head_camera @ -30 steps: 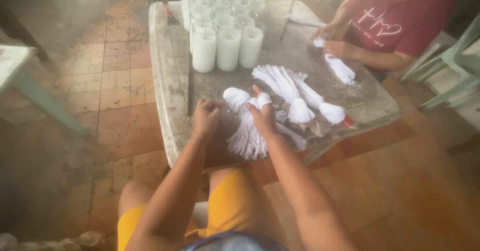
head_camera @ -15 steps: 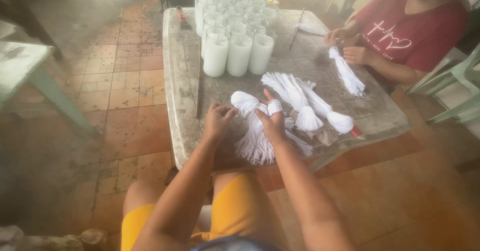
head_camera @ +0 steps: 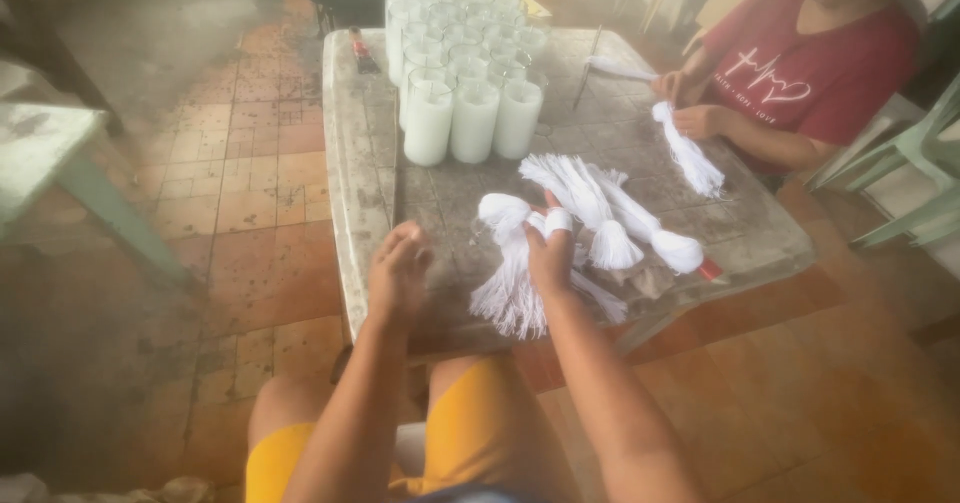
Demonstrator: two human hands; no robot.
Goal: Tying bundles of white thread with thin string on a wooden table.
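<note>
Already, two tied white string bundles (head_camera: 640,228) lie finished on the desk (head_camera: 360,163); the right hand (head_camera: 550,253) grasps a third, loose bundle (head_camera: 510,263), left hand (head_camera: 398,278) released beside it.

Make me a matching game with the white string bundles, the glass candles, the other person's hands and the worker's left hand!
Things:
1. white string bundle
2. glass candles
3. other person's hands
4. left hand

Places:
A. at the far right side of the table, holding a white bundle
B. under the right hand
C. standing in rows at the far end of the table
D. resting near the table's near left edge, holding nothing

Pairs: 1-B, 2-C, 3-A, 4-D
</note>
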